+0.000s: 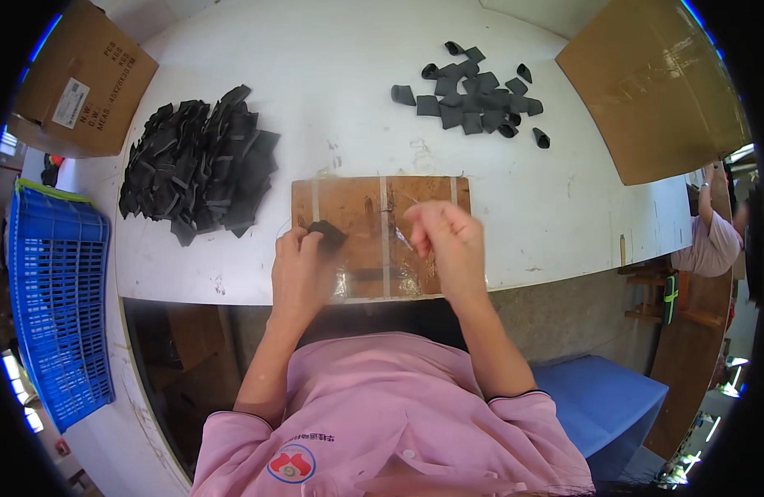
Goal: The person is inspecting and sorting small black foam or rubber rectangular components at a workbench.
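Head cam: my L grip (300,258) pinches the black pc (329,237) over L side of brown board (349,207); R grip (450,240) curled, blurred, can't tell contents. Pc may slip if L pinch slackens.

Over the taped brown board (357,199), the left hand (297,263) pinches a black fabric piece (330,235). The right hand (452,242) blurs above the board's right half.
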`<state>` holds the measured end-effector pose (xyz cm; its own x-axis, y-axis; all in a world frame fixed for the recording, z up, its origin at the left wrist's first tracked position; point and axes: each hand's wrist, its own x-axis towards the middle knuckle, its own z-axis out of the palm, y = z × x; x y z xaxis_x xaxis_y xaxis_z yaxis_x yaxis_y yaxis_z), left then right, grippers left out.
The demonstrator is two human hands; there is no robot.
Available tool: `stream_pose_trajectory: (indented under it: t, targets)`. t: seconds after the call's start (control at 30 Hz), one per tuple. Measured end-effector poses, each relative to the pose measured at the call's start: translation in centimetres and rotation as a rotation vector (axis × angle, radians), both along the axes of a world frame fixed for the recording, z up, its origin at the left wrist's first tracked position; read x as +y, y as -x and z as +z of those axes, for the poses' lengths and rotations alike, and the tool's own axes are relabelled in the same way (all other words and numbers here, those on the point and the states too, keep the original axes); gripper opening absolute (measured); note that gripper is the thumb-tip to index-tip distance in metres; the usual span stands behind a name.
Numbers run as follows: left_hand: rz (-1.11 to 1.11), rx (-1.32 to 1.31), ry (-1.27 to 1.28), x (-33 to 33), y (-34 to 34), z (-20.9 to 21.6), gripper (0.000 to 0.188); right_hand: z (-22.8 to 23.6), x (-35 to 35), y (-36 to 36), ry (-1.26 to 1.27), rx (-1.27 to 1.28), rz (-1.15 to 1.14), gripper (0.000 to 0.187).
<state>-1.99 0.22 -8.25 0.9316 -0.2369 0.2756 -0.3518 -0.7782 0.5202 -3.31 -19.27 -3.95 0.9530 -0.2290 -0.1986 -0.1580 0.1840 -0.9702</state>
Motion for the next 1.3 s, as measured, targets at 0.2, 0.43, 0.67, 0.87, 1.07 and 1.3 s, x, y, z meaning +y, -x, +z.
stream_pose_trajectory:
  t: [0.2, 0.43, 0.67, 0.87, 1.07, 1.3]
  targets:
    - [-0.030, 0.115, 0.199, 0.9, -0.5, -1.3, 0.011, -1.4, 2.7, 2.8, 0.235, -0.006, 0.155, 0.016]
    - [-0.077, 0.983, 1.227, -0.7, 1.0, 3.4, 0.005, 1.0, 4.0, 3.5, 0.478, -0.380, 0.163, 0.019]
    - [-0.129, 0.707, 1.084, -1.7, 2.4, 4.4, 0.008, 0.9, 3.7, 3.2, 0.677, -0.571, 0.091, 0.019]
    - [0.108, 0.138, 0.695, -3.0, 2.8, 2.7, 0.010, 0.9, 4.2, 2.6, 1.158, -0.772, 0.084, 0.020]
    - [0.126, 0.658, 1.300, -2.9, 1.5, 5.1, 0.013, -0.1, 4.1, 1.2, 1.268, -0.746, 0.025, 0.014]
    - [-0.028, 0.713, 1.163, -2.2, 1.2, 5.9, 0.019, 0.8, 3.5, 1.8, 0.166, -0.245, 0.157, 0.006]
